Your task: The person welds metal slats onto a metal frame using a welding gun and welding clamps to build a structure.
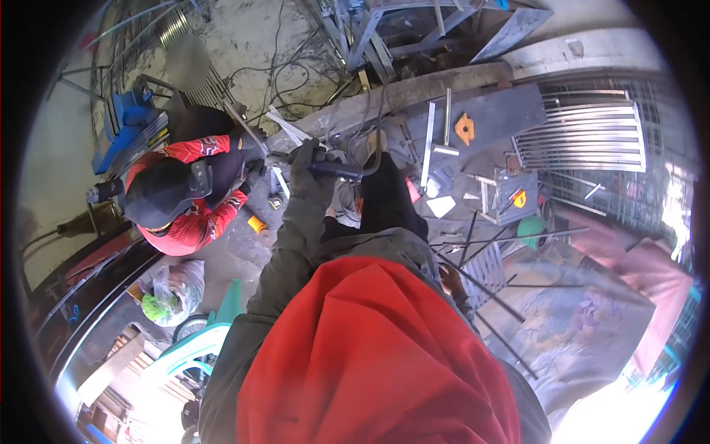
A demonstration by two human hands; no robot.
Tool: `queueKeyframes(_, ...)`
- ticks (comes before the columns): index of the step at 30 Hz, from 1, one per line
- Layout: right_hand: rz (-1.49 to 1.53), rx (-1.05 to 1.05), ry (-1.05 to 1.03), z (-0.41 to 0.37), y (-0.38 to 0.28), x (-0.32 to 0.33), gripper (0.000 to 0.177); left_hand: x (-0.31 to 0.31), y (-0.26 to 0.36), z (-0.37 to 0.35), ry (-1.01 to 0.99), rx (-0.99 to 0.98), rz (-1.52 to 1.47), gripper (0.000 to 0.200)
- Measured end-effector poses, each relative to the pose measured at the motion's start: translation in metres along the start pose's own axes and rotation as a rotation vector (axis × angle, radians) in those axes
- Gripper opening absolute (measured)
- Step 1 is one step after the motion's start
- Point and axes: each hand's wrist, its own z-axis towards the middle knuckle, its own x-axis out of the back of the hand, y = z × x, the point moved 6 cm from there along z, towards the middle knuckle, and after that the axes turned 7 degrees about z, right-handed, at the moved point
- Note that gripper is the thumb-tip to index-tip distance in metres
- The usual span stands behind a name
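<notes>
My left hand, in a dark grey glove, is wrapped round the dark body of a power tool. A cord runs up from the tool's right end. The tool's left end is close to a co-worker's gloved hands and a metal bar. At the right side of my body my right hand shows only in part, beside thin dark metal rods; its fingers are too hidden to read.
A co-worker in red sleeves and a dark cap crouches at the left. Cables lie on the floor ahead. A shiny metal grille rests at the right, near a green helmet. A plastic bag lies at the lower left.
</notes>
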Motion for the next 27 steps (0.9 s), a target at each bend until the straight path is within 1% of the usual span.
queueKeyframes(1, -0.187, -0.003, 0.079, 0.004, -0.041, -0.011, 0.033, 0.011, -0.004, 0.015, 0.007, 0.011, -0.038, 0.031)
queueKeyframes(2, -0.372, -0.006, 0.154, 0.005, -0.108, -0.046, 0.033, 0.003, -0.003, 0.017, 0.025, 0.004, -0.045, 0.031)
queueKeyframes(3, -0.383, -0.019, 0.144, 0.022, -0.148, -0.057, 0.033, -0.013, 0.001, 0.013, 0.042, 0.04, -0.064, 0.035)
queueKeyframes(4, -0.579, 0.079, 0.183, 0.043, -0.192, -0.062, 0.035, -0.028, 0.003, 0.014, 0.058, 0.075, -0.082, 0.039)
queueKeyframes(5, -0.771, 0.176, 0.219, 0.062, -0.232, -0.069, 0.037, -0.038, 0.001, 0.022, 0.027, 0.077, -0.107, 0.048)
queueKeyframes(6, -0.779, 0.225, 0.186, 0.085, -0.263, -0.079, 0.039, -0.045, 0.001, 0.032, 0.043, 0.076, -0.107, 0.048)
queueKeyframes(7, -0.785, 0.277, 0.154, 0.11, -0.296, -0.09, 0.04, -0.055, -0.002, 0.042, 0.016, 0.104, -0.175, 0.05)
queueKeyframes(8, -0.891, 0.347, 0.217, 0.129, -0.334, -0.111, 0.029, -0.064, -0.007, 0.049, -0.007, 0.134, -0.244, 0.052)
queueKeyframes(9, -0.872, 0.408, 0.144, 0.147, -0.367, -0.133, 0.031, -0.077, -0.013, 0.055, -0.054, 0.131, -0.29, 0.055)
queueKeyframes(10, -0.829, 0.327, 0.094, 0.168, -0.393, -0.152, 0.035, -0.094, -0.017, 0.059, -0.033, 0.131, -0.293, 0.055)
queueKeyframes(11, -0.846, 0.373, 0.024, 0.198, -0.407, -0.163, 0.04, -0.115, -0.019, 0.063, 0.027, 0.13, -0.317, 0.057)
queueKeyframes(12, -0.89, 0.513, -0.053, 0.224, -0.422, -0.175, 0.047, -0.13, -0.021, 0.064, 0.092, 0.129, -0.338, 0.059)
queueKeyframes(13, -0.924, 0.432, -0.067, 0.26, -0.422, -0.178, 0.055, -0.144, -0.023, 0.069, 0.031, 0.135, -0.373, 0.063)
queueKeyframes(15, -1.036, 0.522, -0.134, 0.303, -0.442, -0.203, 0.061, -0.156, -0.029, 0.083, 0.074, 0.115, -0.364, 0.063)
queueKeyframes(16, -1.035, 0.511, -0.156, 0.321, -0.45, -0.209, 0.061, -0.162, -0.031, 0.088, 0.092, 0.098, -0.357, 0.063)
queueKeyframes(18, -1.154, 0.656, -0.277, 0.343, -0.465, -0.231, 0.06, -0.172, -0.032, 0.096, 0.127, 0.064, -0.339, 0.063)
queueKeyframes(19, -1.146, 0.651, -0.295, 0.352, -0.473, -0.236, 0.06, -0.177, -0.031, 0.099, 0.141, 0.048, -0.327, 0.062)
queueKeyframes(21, -1.447, 0.621, -0.29, 0.362, -0.487, -0.249, 0.053, -0.186, -0.028, 0.103, 0.164, 0.022, -0.303, 0.062)
queueKeyframes(22, -1.443, 0.617, -0.3, 0.366, -0.487, -0.247, 0.053, -0.19, -0.027, 0.105, 0.173, 0.013, -0.295, 0.062)
queueKeyframes(23, -1.398, 0.667, -0.216, 0.371, -0.491, -0.241, 0.048, -0.194, -0.026, 0.107, 0.179, 0.005, -0.289, 0.062)
queueKeyframes(24, -1.352, 0.717, -0.13, 0.374, -0.497, -0.233, 0.047, -0.198, -0.026, 0.108, 0.184, -0.004, -0.285, 0.062)
queueKeyframes(25, -1.354, 0.716, -0.138, 0.375, -0.496, -0.226, 0.047, -0.202, -0.026, 0.108, 0.188, -0.013, -0.282, 0.061)
queueKeyframes(27, -1.379, 0.759, -0.068, 0.373, -0.503, -0.209, 0.038, -0.208, -0.021, 0.108, 0.194, -0.04, -0.27, 0.061)
